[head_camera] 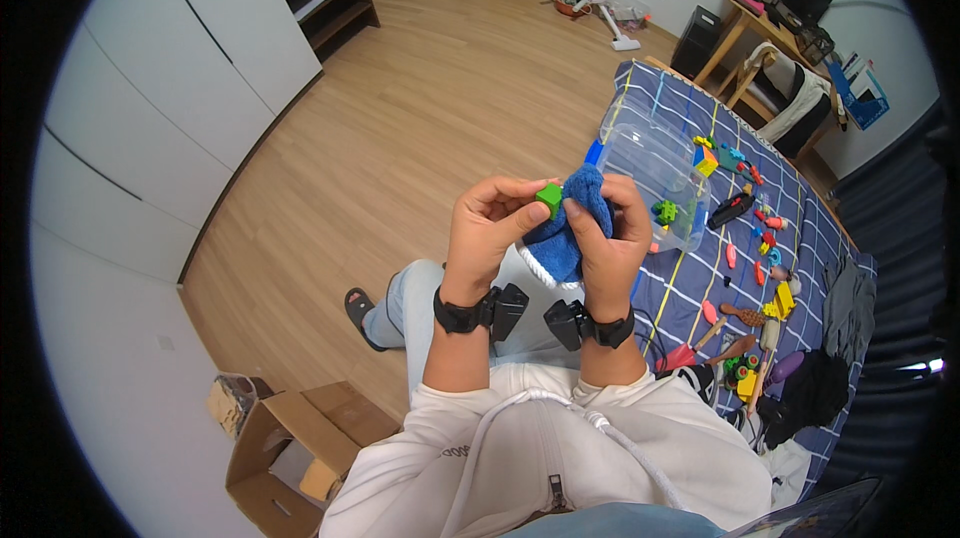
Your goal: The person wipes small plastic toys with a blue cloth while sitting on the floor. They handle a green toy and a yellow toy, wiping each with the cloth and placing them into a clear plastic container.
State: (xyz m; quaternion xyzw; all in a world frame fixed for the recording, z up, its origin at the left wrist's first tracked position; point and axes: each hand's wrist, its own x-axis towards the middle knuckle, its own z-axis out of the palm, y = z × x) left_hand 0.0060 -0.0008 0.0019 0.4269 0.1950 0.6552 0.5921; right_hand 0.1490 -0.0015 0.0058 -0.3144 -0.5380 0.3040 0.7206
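Between the thumb and fingers of my left hand [491,227] is a small green toy block [549,198]. My right hand [613,230] grips a blue cloth [555,253] with a white corded edge, its thumb pressing on the front. The cloth bunches up right beside the block, and I cannot tell whether the two touch. Both hands are raised close together above my lap. To their right a clear plastic bin [645,152] lies on the bed, with green toy pieces [665,212] showing in or through it.
A blue checked bedspread [682,283] carries many scattered toys, a black tool-like object [730,209], a hairbrush [744,314] and dark clothing [810,395]. An open cardboard box [255,463] stands on the floor at lower left. White cabinets [172,73] line the left wall.
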